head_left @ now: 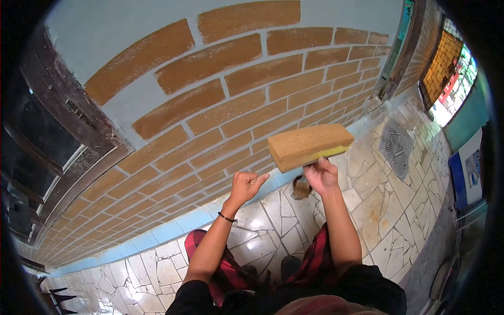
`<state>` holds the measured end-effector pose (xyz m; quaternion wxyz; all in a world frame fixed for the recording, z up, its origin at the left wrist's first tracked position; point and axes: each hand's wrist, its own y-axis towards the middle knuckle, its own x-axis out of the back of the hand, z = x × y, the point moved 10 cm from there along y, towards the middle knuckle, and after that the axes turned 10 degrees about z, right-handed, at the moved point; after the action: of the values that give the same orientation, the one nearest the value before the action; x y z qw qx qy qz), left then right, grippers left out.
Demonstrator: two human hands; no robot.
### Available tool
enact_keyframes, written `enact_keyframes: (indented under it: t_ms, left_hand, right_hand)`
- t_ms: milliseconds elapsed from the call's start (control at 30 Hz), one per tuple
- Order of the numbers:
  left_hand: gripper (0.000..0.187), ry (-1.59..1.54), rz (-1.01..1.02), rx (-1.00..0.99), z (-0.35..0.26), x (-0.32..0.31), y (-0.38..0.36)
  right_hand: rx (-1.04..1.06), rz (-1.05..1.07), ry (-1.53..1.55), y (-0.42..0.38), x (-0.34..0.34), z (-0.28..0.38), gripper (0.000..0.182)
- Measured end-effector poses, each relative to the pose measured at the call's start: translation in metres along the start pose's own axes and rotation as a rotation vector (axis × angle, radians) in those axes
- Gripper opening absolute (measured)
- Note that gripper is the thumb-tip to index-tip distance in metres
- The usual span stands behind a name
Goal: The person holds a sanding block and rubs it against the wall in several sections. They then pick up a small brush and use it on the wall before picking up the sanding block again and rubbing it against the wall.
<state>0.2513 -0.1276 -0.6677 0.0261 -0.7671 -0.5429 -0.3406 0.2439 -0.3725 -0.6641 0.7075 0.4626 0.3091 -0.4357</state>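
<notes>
A brick-shaped sponge block (310, 146), orange-brown with a yellow strip along its lower edge, is held up in front of the wall. My right hand (322, 176) grips it from below. To its left, my left hand (245, 187) has its fingers curled in and the thumb pointing out toward the block, without touching it; nothing shows in it. The grey wall (126, 113) behind carries rows of orange-brown brick shapes (210, 63) with grey lines between them. A small container (301, 189) with brown on it is on the floor below my right hand.
A dark wooden door frame (89, 118) borders the wall at left. The floor (386, 210) is pale broken tile, with a grey mat (396, 149) at right. A blue and white box (467, 170) stands at the far right. Dark pointed legs (60, 296) show at lower left.
</notes>
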Motion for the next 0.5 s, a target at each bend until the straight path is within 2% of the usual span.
enact_keyframes:
  t_ms: [100, 200, 300, 500]
  left_hand:
    - [0.055, 0.041, 0.002, -0.006, 0.005, -0.005, 0.002]
    - [0.035, -0.137, 0.018, 0.047, 0.003, -0.009, 0.003]
    - [0.014, -0.207, 0.028, -0.076, -0.005, -0.009, 0.004]
    - [0.005, -0.267, 0.069, -0.112, -0.009, -0.019, 0.004]
  right_hand:
    - [-0.009, -0.012, 0.018, 0.004, -0.005, -0.008, 0.059]
    - [-0.023, -0.016, 0.045, 0.005, -0.003, -0.011, 0.059]
    - [-0.015, -0.025, 0.039, 0.007, 0.0, -0.011, 0.06]
    - [0.002, -0.032, 0.026, 0.013, 0.001, -0.018, 0.063]
